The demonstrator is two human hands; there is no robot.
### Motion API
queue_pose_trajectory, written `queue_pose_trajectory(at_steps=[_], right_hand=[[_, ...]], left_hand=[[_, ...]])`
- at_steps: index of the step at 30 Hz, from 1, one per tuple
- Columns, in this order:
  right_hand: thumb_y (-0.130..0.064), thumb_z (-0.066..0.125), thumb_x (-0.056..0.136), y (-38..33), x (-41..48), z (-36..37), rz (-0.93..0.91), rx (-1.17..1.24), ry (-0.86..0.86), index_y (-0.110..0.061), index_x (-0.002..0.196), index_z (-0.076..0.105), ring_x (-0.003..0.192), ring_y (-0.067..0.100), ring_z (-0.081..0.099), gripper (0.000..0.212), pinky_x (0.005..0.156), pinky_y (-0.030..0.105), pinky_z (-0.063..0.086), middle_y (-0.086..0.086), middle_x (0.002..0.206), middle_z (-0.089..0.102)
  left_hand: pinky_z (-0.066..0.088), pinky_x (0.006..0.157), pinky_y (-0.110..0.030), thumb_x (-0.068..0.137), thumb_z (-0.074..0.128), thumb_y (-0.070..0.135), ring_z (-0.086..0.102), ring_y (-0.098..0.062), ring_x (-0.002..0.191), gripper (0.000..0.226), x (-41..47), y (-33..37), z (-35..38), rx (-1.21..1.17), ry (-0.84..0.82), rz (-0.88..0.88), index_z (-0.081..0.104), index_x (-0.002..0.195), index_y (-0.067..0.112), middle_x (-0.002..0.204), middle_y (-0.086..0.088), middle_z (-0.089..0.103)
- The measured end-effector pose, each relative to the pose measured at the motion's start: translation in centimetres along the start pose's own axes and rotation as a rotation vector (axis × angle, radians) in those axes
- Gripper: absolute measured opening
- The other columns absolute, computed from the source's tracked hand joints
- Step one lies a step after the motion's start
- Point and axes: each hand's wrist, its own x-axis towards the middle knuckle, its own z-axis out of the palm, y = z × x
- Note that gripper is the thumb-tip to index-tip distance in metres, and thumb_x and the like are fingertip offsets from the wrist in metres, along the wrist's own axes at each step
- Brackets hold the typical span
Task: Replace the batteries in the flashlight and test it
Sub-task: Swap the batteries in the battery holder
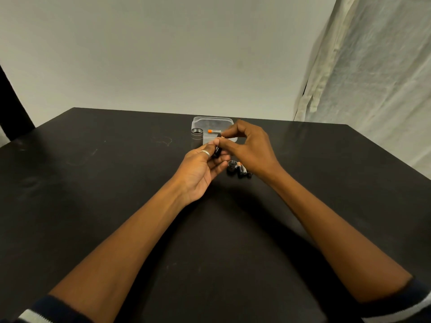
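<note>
A small black battery holder (217, 150) sits in the person's left hand (200, 170), raised just above the middle of the dark bench (93, 183); the fingers (213, 142) curl round it so that only part of it shows. The right hand (247, 145) comes in from the other side, thumb and forefinger pinched on a battery (223, 137), of which only a copper-coloured tip shows, right at the top of the holder. A silver ring (205, 153) is on one left finger.

Just beyond the hands stands the grey flashlight body (197, 135), upright, its threaded open end facing up. It is touching or just beside a clear plastic container (198, 120), which holds one battery with an orange end (214, 131), lying flat.

On the near right, under the right wrist, the round tail cap (232, 165) rests on the bench, with a few loose batteries (243, 170) lying side by side next to it. Both forearms are bare, dark striped sleeves (417, 301) pushed up. A pale curtain (373, 66) hangs at the right.
</note>
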Motion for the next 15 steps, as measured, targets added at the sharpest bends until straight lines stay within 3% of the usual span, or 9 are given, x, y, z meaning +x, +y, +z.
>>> queue_pose_trajectory(at_steps=[4, 9, 15], right_hand=[[-0.012, 0.077, 0.09, -0.2, 0.1, -0.5, 0.162, 0.253, -0.064, -0.002, 0.099, 0.074, 0.088, 0.016, 0.075, 0.013, 0.079, 0.033, 0.064, -0.001, 0.095, 0.077], [-0.009, 0.074, 0.092, -0.9, 0.7, -0.7, 0.425, 0.47, -0.184, -0.008, 0.125, 0.062, 0.088, 0.02, 0.073, 0.036, 0.077, 0.028, 0.064, 0.009, 0.105, 0.074], [0.005, 0.067, 0.091, -0.4, 1.0, -1.1, 0.562, 0.767, -0.217, -0.005, 0.114, 0.068, 0.074, 0.015, 0.07, 0.025, 0.07, 0.026, 0.061, 0.001, 0.086, 0.076]], left_hand=[[0.059, 0.069, -0.022, 0.109, 0.044, 0.022, 0.069, -0.01, 0.076, 0.027, 0.1, 0.0, 0.0, 0.006, 0.0, 0.0, 0.065, 0.117, 0.006, 0.085, -0.004, 0.072], [0.059, 0.07, -0.022, 0.108, 0.046, 0.023, 0.069, -0.01, 0.077, 0.027, 0.1, 0.0, -0.1, -0.006, -0.019, 0.0, 0.064, 0.119, 0.007, 0.086, -0.004, 0.072], [0.058, 0.068, -0.021, 0.108, 0.046, 0.022, 0.069, -0.01, 0.075, 0.028, 0.0, -0.1, -0.1, 0.009, -0.058, -0.003, 0.062, 0.122, 0.004, 0.086, -0.006, 0.07]])
